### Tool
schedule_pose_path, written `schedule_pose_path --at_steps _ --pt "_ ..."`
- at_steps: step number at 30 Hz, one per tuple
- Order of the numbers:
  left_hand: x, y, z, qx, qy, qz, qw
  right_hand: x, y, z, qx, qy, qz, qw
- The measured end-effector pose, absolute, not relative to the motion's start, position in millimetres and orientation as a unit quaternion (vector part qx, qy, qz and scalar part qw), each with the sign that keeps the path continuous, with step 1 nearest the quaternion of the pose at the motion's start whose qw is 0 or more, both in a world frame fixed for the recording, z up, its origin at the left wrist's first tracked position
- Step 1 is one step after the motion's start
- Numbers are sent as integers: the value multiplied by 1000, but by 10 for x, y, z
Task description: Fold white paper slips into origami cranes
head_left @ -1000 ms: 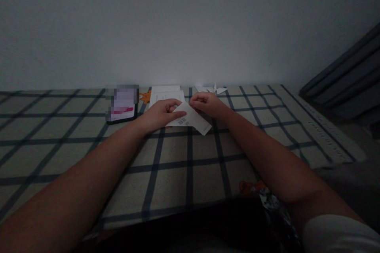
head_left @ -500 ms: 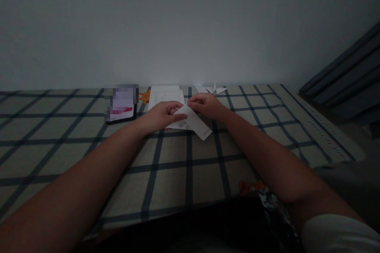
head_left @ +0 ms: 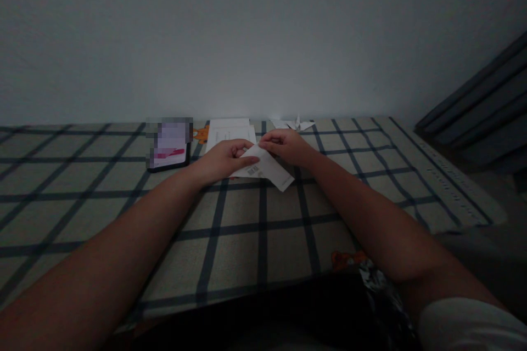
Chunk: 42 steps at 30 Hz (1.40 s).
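Observation:
A folded sheet of white paper (head_left: 272,167) with some print on it is held between my two hands above the checked cloth. My left hand (head_left: 228,159) grips its left side, the thumb lying across the printed face and the fingers behind. At the upper corner of the paper my right hand (head_left: 287,145) pinches the edge between thumb and fingertips. The paper's lower right end sticks out free. Behind my left hand lie white printed sheets (head_left: 229,129), partly hidden by that hand. A folded white paper bird (head_left: 297,123) sits just beyond my right hand.
A phone or tablet (head_left: 171,145) with a lit, partly blurred screen stands at the left. The checked cloth (head_left: 239,247) covers the surface up to a pale wall (head_left: 263,38). A dark curtain (head_left: 481,98) hangs at the right.
Both hands stay almost in place on the folded paper. Its free lower right end has risen very slightly.

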<state>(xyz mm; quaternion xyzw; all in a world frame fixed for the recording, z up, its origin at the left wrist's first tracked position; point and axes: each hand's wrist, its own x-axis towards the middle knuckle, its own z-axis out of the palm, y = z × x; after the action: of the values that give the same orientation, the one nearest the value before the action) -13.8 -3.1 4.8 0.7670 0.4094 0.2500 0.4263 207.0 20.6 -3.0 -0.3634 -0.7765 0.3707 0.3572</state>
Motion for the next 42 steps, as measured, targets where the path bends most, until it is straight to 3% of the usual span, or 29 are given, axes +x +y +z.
schedule_pose_path --at_steps 5,12,17,30,42 --pt "-158 -18 25 769 430 288 375 2095 218 -31 -376 -768 399 330" --pt "-178 33 -27 784 428 304 333 2075 230 -64 -369 -820 269 345" --pt "-192 51 -58 786 430 323 304 2092 236 -77 -370 -832 243 333" --pt "-187 65 -72 749 431 323 386 2068 201 -37 -372 -856 164 319" --pt "-165 59 -102 718 444 389 369 2081 182 -41 -334 -851 220 341"
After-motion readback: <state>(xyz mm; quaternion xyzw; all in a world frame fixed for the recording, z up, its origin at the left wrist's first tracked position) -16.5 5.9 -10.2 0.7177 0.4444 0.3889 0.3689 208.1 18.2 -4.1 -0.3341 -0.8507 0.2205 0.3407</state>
